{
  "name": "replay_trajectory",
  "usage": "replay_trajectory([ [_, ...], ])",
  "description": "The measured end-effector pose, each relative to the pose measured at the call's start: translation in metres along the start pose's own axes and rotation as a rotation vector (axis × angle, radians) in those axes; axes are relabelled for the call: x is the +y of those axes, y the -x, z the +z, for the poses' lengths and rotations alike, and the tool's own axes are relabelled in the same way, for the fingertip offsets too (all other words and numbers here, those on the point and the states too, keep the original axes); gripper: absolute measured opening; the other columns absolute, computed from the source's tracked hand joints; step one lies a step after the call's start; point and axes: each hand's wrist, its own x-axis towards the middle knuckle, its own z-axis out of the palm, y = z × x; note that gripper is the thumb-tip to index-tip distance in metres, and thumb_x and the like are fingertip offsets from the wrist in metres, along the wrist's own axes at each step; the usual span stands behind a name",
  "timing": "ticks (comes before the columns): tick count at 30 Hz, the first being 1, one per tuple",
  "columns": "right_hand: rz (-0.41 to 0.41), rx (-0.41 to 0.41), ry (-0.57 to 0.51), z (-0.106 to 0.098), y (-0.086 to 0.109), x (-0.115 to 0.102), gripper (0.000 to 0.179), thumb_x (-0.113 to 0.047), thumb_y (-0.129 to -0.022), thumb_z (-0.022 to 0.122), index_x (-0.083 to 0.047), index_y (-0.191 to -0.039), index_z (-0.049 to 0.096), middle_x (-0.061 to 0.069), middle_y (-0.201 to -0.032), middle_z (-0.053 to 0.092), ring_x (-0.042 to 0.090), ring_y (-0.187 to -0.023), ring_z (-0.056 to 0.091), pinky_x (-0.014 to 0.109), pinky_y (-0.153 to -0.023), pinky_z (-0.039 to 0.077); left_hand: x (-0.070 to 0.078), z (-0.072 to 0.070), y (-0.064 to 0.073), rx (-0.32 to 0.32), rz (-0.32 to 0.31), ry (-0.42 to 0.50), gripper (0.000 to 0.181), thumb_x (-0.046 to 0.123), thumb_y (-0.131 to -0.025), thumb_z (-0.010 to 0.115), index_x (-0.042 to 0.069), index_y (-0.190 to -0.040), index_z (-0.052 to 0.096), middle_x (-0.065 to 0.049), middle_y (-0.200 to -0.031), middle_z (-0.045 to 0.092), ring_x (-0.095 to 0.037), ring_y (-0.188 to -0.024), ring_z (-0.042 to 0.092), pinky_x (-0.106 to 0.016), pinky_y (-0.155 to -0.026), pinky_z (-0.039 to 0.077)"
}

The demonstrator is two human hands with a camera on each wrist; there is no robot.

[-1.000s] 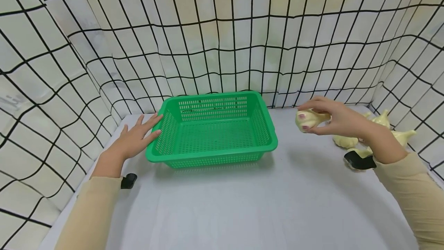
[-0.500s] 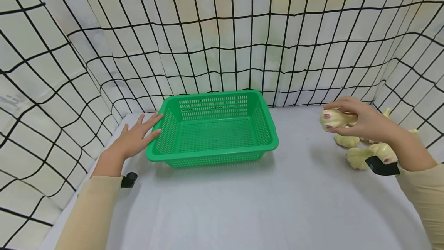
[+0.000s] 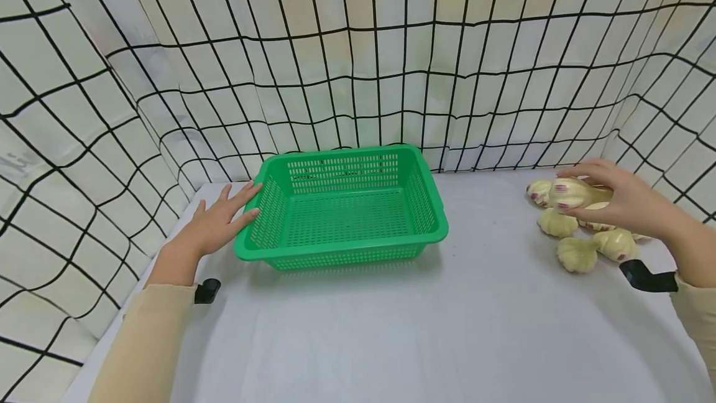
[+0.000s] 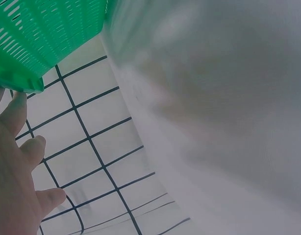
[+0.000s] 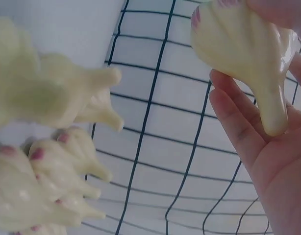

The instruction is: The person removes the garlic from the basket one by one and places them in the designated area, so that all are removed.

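Note:
My right hand pinches a pale garlic bulb between thumb and fingers, above a group of similar bulbs. In the right wrist view the held garlic bulb shows pink streaks at its base, and its stem points toward the palm. Several other garlic bulbs lie on the table under and around this hand; some are partly hidden by it. My left hand has its fingers spread, with fingertips at the left rim of the green plastic basket. Nothing lies inside the basket.
A white-covered table bears the basket and bulbs. Black grid netting over white sheeting rises behind and on both sides. Black wrist devices are worn on both arms.
My right hand has moved right with the garlic bulb, from beside the basket to over the other bulbs. More of those bulbs now show. The left hand and basket have stayed put.

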Motion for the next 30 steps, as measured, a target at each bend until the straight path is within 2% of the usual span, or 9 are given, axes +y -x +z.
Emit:
replay_trajectory([
  [3,0.048,-0.012,0.050,-0.006,0.005,0.006,0.064,-0.011,-0.078,0.090,-0.004,-0.135,0.063,0.014,-0.131,0.053,0.021,-0.108,0.047,0.019,-0.078,0.039,0.000,0.001,0.000,0.002,0.009,0.001,0.070,0.051,-0.109,0.038,0.020,-0.167,0.014,-0.012,-0.171,0.009,-0.043,-0.154,-0.011,-0.076,-0.110,-0.014],
  [6,0.115,-0.017,0.059,-0.011,0.011,0.010,0.064,-0.010,-0.082,0.086,-0.001,-0.139,0.058,0.021,-0.133,0.048,0.039,-0.113,0.047,0.044,-0.084,0.048,0.000,0.000,-0.001,0.000,0.011,0.000,0.070,0.052,-0.109,0.038,0.021,-0.167,0.014,-0.012,-0.171,0.009,-0.042,-0.154,-0.011,-0.076,-0.110,-0.014],
  [9,0.145,-0.009,0.069,-0.014,0.016,0.015,0.064,-0.008,-0.084,0.084,0.004,-0.140,0.054,0.030,-0.136,0.042,0.052,-0.115,0.043,0.071,-0.083,0.042,0.001,-0.001,-0.001,-0.005,0.008,-0.001,0.070,0.051,-0.109,0.038,0.021,-0.167,0.013,-0.011,-0.171,0.008,-0.042,-0.154,-0.011,-0.075,-0.111,-0.015],
  [12,0.166,-0.006,0.087,-0.017,0.019,0.022,0.065,-0.012,-0.086,0.083,0.006,-0.140,0.052,0.034,-0.137,0.037,0.058,-0.118,0.038,0.077,-0.082,0.037,0.001,-0.001,-0.001,-0.008,0.004,-0.004,0.070,0.052,-0.109,0.038,0.021,-0.167,0.014,-0.011,-0.171,0.008,-0.042,-0.154,-0.012,-0.075,-0.110,-0.015],
  [20,0.214,0.003,0.097,-0.022,0.029,0.046,0.067,-0.020,-0.086,0.084,0.008,-0.139,0.053,0.034,-0.135,0.040,0.058,-0.118,0.038,0.074,-0.082,0.038,0.000,0.000,-0.001,-0.004,0.006,-0.004,0.070,0.052,-0.109,0.038,0.021,-0.167,0.014,-0.012,-0.171,0.008,-0.042,-0.154,-0.011,-0.076,-0.110,-0.015],
  [23,0.263,-0.011,0.080,-0.025,0.035,0.056,0.069,-0.019,-0.088,0.083,0.011,-0.141,0.048,0.038,-0.137,0.039,0.062,-0.115,0.043,0.054,-0.073,0.051,0.000,0.001,0.000,-0.004,0.008,-0.004,0.070,0.052,-0.109,0.038,0.021,-0.167,0.014,-0.011,-0.171,0.008,-0.042,-0.154,-0.011,-0.076,-0.110,-0.014],
  [25,0.299,-0.016,0.069,-0.027,0.039,0.063,0.069,-0.014,-0.090,0.080,0.012,-0.141,0.043,0.041,-0.137,0.037,0.065,-0.112,0.045,0.040,-0.065,0.052,0.000,0.001,0.000,-0.002,0.009,-0.003,0.070,0.052,-0.109,0.038,0.021,-0.167,0.014,-0.012,-0.171,0.009,-0.043,-0.154,-0.011,-0.076,-0.110,-0.014],
  [27,0.329,-0.012,0.066,-0.028,0.044,0.069,0.068,-0.011,-0.092,0.078,0.014,-0.141,0.038,0.042,-0.136,0.036,0.067,-0.108,0.047,0.027,-0.058,0.047,0.000,0.000,0.001,-0.002,0.009,-0.001,0.070,0.052,-0.109,0.038,0.021,-0.167,0.014,-0.012,-0.171,0.008,-0.043,-0.154,-0.011,-0.076,-0.110,-0.014],
  [30,0.336,0.027,0.086,-0.027,0.050,0.076,0.064,-0.004,-0.091,0.075,0.015,-0.139,0.037,0.041,-0.132,0.038,0.064,-0.102,0.050,0.024,-0.055,0.045,0.001,0.000,0.001,-0.002,0.010,0.000,0.070,0.052,-0.109,0.038,0.021,-0.167,0.014,-0.011,-0.171,0.008,-0.043,-0.154,-0.011,-0.076,-0.110,-0.014],
])
